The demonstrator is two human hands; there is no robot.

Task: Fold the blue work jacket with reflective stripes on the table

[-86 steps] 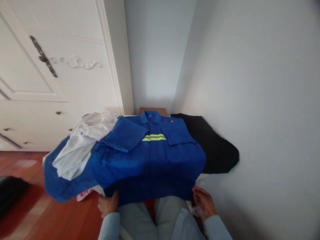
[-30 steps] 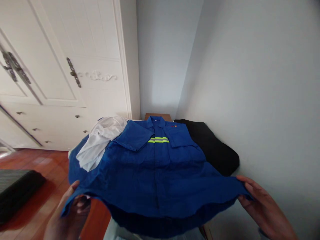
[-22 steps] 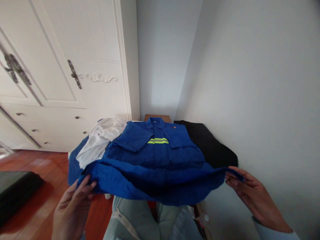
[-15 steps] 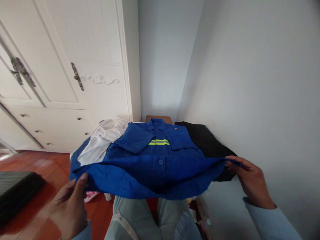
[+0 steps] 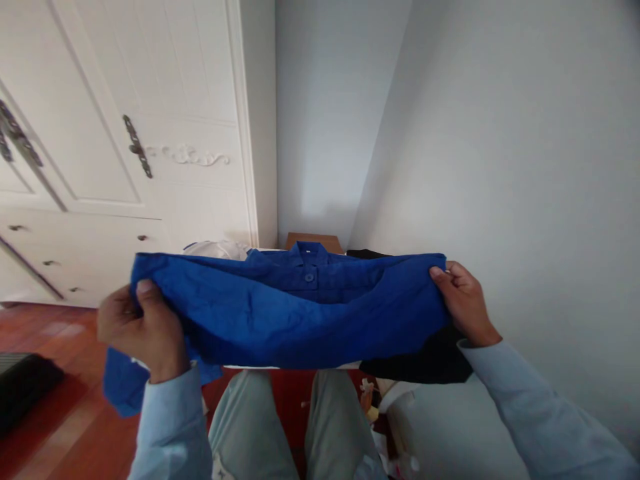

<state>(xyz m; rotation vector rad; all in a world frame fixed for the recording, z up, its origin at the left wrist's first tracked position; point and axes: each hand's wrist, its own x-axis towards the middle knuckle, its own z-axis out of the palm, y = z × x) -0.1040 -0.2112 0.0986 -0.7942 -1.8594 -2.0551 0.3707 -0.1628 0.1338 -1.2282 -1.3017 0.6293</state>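
Note:
A blue work jacket (image 5: 280,327) is stretched between my two hands, its lower part lifted and folded up toward the collar. At its left corner, my left hand (image 5: 143,327) pinches the cloth with the thumb on top. My right hand (image 5: 463,297) grips the opposite corner, thumb toward me. Between them the cloth sags in the middle, and one button shows near the collar at the far end. The reflective stripe on the chest is hidden under the raised cloth.
White clothing (image 5: 217,249) lies behind the jacket on the left. Black cloth (image 5: 420,363) spreads on the right. A white wardrobe (image 5: 200,193) stands at the left, a pale wall (image 5: 500,167) at the right. A dark object (image 5: 27,387) rests on the red wooden floor (image 5: 75,413).
Both hands have raised the jacket's lower edge and carried it away from me toward the collar. It now covers the folded sleeves and the stripe.

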